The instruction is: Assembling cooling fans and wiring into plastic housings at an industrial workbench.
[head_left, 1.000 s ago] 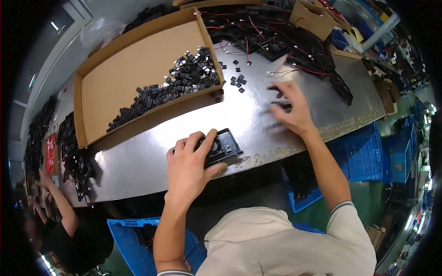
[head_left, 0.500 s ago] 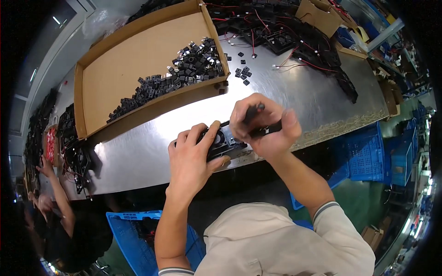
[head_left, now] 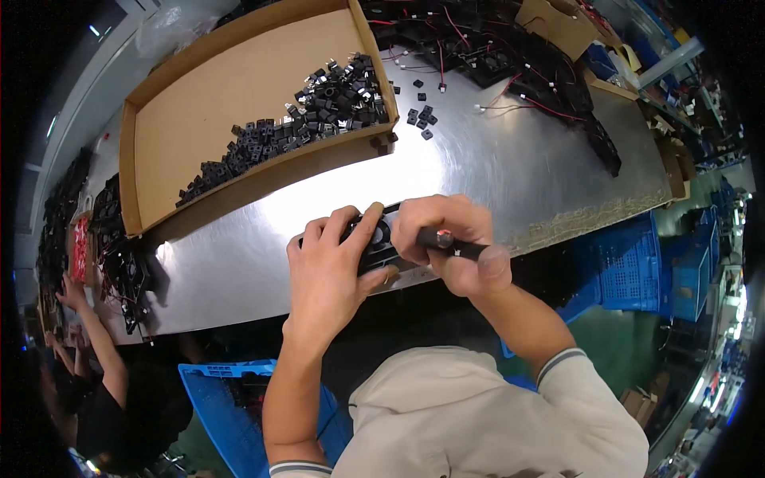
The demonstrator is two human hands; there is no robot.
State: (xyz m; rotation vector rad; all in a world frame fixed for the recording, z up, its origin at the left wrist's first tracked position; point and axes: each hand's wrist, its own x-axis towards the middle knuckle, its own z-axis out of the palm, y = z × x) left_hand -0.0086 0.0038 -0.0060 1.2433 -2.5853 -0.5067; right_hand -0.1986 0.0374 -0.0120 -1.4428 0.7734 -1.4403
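Observation:
My left hand (head_left: 328,259) is closed around a black part with a round fan (head_left: 381,233) set in it, and presses it against the metal table near its front edge. Its fingers lie over the top of the part and the thumb is at the near side. Just to the right, my right hand (head_left: 454,243) is wrapped around a black hand tool (head_left: 468,250) with two handle-like ends, one of them tipped red. The tool's working end is hidden under the fingers, close to the right end of the fan part.
Behind my hands stands a shallow cardboard tray (head_left: 263,174) with a heap of small black parts (head_left: 319,111). Several loose black squares (head_left: 422,118) lie beside it. Black wired assemblies (head_left: 510,60) are piled at the back right. Blue crates (head_left: 629,271) stand below. Another person's arm (head_left: 100,338) shows at left.
My right hand has come down and closed more tightly round the tool, which now stands more end-on to view. My left hand holds the fan part as before; the view has shifted slightly.

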